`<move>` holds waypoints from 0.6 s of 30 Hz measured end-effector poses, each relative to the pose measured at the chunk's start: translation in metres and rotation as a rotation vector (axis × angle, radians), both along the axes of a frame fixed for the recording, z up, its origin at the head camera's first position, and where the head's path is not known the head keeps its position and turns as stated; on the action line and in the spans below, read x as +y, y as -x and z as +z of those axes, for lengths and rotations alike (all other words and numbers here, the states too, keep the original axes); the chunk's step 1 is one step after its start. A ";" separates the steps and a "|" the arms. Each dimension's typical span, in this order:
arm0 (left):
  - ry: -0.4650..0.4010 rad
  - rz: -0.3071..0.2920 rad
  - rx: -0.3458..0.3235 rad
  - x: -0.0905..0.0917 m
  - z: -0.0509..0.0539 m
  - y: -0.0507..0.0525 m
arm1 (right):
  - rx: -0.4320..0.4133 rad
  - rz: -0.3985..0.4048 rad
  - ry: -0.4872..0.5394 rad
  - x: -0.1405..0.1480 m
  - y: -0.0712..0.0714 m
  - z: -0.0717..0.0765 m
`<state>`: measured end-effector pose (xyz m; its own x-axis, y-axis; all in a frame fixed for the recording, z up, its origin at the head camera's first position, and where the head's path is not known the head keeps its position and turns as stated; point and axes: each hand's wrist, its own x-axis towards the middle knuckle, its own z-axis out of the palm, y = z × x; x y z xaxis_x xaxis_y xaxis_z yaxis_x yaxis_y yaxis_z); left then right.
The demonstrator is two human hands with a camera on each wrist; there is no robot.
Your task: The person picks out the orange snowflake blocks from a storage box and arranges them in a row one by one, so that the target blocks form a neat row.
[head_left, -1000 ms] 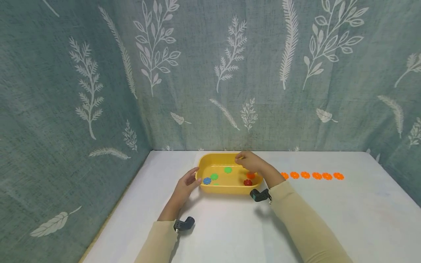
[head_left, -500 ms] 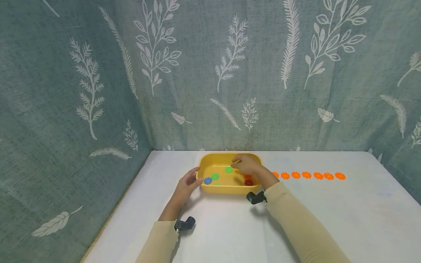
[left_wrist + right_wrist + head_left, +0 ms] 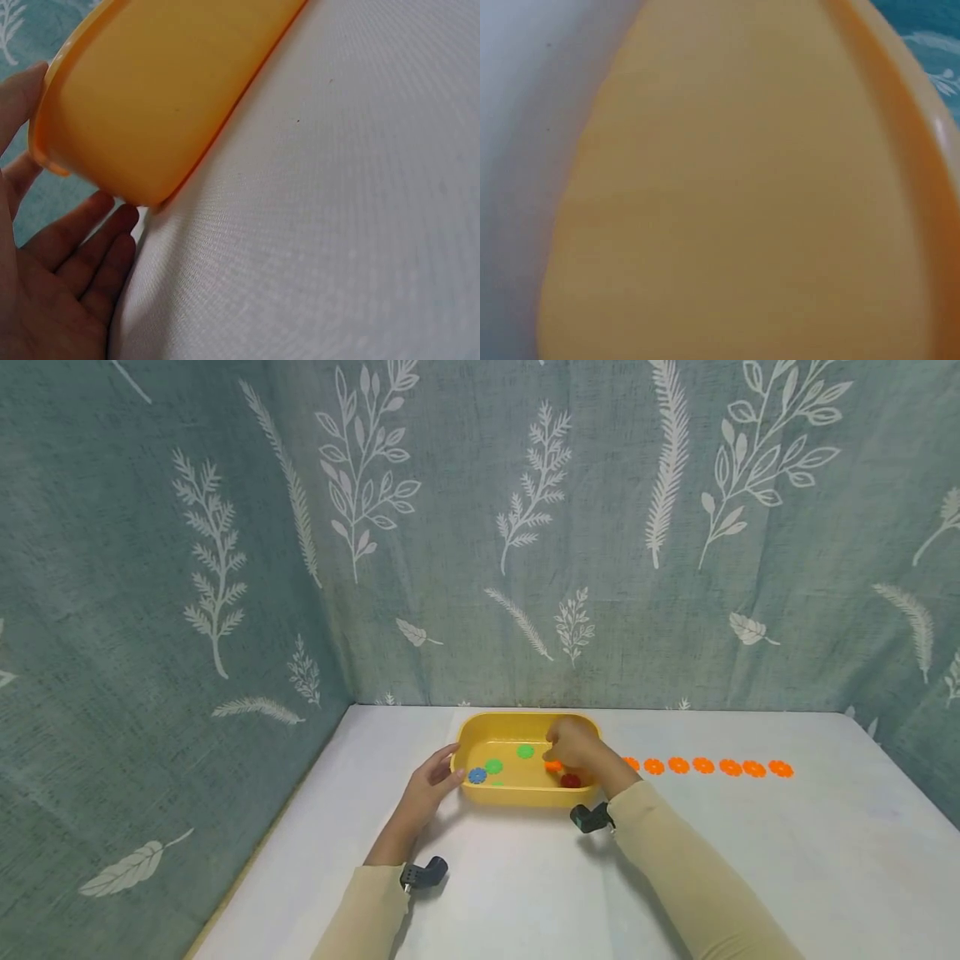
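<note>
My left hand [image 3: 426,787] holds the left end of a shallow yellow tray [image 3: 517,797], thumb at the rim. Its fingers [image 3: 101,255] lie around the tray's rounded end in the left wrist view. Over the tray's right half, my right hand [image 3: 576,747] reaches down with bent fingers and pinches an orange flower-shaped disc [image 3: 553,767]; the fingertips are partly hidden. A dark red disc [image 3: 571,781] lies just in front of that hand. Green discs [image 3: 525,751] and a blue disc [image 3: 477,775] lie farther left. Only the tray's outer wall [image 3: 735,187] fills the right wrist view.
Right of the tray, several orange flower-shaped discs [image 3: 703,765] form a row on the white table [image 3: 525,885]. A green leaf-patterned cloth [image 3: 465,543] hangs behind the table and along its left side.
My right hand has moved from the tray's far rim down into the tray, fingers bending. The orange disc inside has shifted left. My left hand has stayed at the tray's left end.
</note>
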<state>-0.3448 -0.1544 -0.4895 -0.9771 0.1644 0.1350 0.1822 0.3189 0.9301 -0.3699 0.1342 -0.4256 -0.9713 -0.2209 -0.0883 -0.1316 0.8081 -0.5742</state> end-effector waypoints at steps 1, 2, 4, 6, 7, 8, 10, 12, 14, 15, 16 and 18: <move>0.002 0.005 -0.006 0.000 0.000 0.000 | 0.004 -0.007 -0.043 -0.001 0.000 -0.001; 0.007 0.009 -0.006 0.000 0.000 0.000 | -0.003 -0.026 -0.077 -0.002 0.000 -0.001; 0.004 0.014 -0.008 0.000 0.000 0.001 | -0.020 -0.068 -0.130 -0.005 -0.002 -0.001; 0.001 0.013 -0.008 0.000 0.000 0.001 | -0.033 -0.102 -0.177 -0.008 -0.004 -0.001; -0.003 0.007 -0.001 0.000 0.000 0.001 | -0.045 -0.116 -0.185 -0.009 -0.004 -0.001; -0.003 0.002 0.004 0.000 0.000 0.001 | -0.052 -0.125 -0.203 -0.010 -0.005 -0.001; -0.004 0.002 0.001 0.000 0.000 0.001 | -0.045 -0.122 -0.240 -0.011 -0.005 -0.002; -0.003 -0.005 0.005 0.001 0.001 0.001 | -0.035 -0.108 -0.272 -0.012 -0.005 -0.003; 0.004 -0.011 0.008 0.001 0.001 0.000 | -0.025 -0.083 -0.282 -0.012 -0.005 -0.003; 0.004 -0.009 0.005 0.001 0.001 0.000 | -0.015 -0.072 -0.278 -0.012 -0.005 -0.004; 0.000 -0.012 0.008 0.001 0.001 0.000 | -0.002 -0.059 -0.272 -0.012 -0.005 -0.004; -0.007 -0.012 0.005 0.000 0.001 -0.001 | 0.011 -0.036 -0.235 -0.011 -0.005 -0.005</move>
